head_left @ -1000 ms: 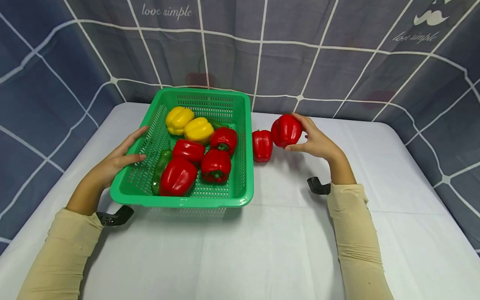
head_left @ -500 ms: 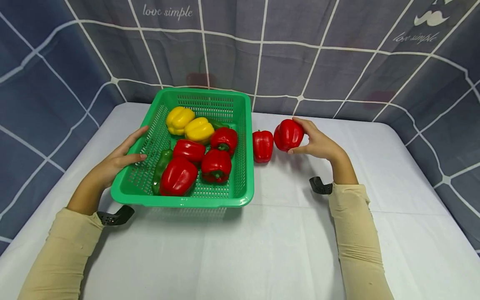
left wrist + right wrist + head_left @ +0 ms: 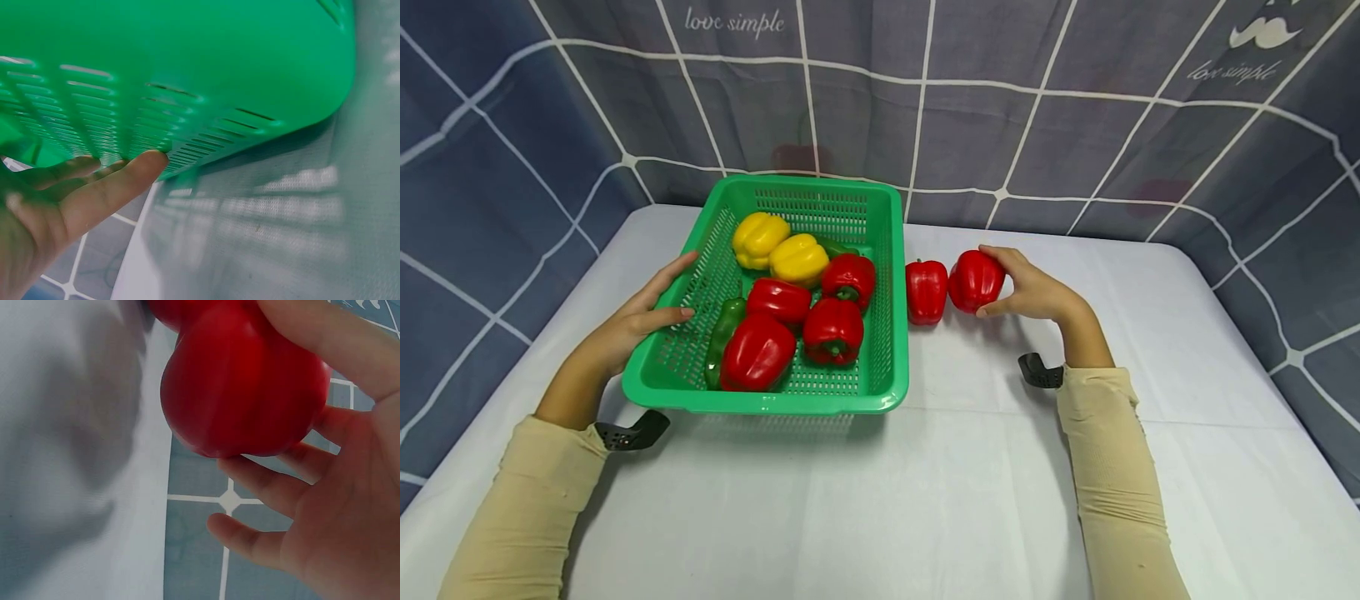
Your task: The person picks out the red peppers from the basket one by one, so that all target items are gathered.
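Note:
My left hand [image 3: 625,325] grips the left rim of a green perforated plastic basket [image 3: 895,333]. Its thumb lies over the rim, and in the left wrist view other fingers [image 3: 112,187] rest against the slotted outer wall. Inside the basket are two yellow bell peppers [image 3: 760,239], several red bell peppers [image 3: 757,354] and green peppers [image 3: 724,342], one partly hidden at the back. To the right, my right hand [image 3: 1033,287] holds a red bell pepper [image 3: 976,282] between thumb and fingers, close over the table. Another red bell pepper [image 3: 927,292] stands between it and the basket.
White cloth covers the table [image 3: 970,500]. A dark grid-patterned curtain [image 3: 970,133] rises right behind the table and along both sides. Black wrist mounts [image 3: 1040,372] sit at both sleeve cuffs.
My right hand has lowered the red bell pepper slightly toward the table, beside the other red one. The left hand and the basket have stayed in place.

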### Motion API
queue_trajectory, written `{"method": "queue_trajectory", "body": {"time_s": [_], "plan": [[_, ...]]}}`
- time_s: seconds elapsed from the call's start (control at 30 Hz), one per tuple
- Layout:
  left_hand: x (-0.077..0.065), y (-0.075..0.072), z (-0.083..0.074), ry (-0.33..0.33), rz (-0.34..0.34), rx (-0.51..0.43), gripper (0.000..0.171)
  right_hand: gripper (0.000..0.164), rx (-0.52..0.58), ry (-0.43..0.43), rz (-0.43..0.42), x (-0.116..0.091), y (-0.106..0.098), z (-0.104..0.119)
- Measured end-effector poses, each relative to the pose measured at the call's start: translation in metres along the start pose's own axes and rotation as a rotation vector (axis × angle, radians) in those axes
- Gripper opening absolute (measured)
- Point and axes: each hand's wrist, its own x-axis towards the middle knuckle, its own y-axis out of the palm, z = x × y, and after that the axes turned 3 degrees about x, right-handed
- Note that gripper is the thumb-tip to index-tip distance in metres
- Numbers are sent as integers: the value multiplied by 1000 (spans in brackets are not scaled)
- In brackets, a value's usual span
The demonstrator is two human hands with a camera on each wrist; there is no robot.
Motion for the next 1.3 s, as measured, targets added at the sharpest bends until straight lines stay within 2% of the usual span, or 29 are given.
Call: {"method": "queue_trajectory", "body": {"time_s": [0.83,1.3], "plan": [[0,1,-2,-7,-13,-5,69,94,-57,57,70,4,7,-4],[0,1,-2,-7,-15,-9,70,96,-55,41,92,5,6,-4]]}}
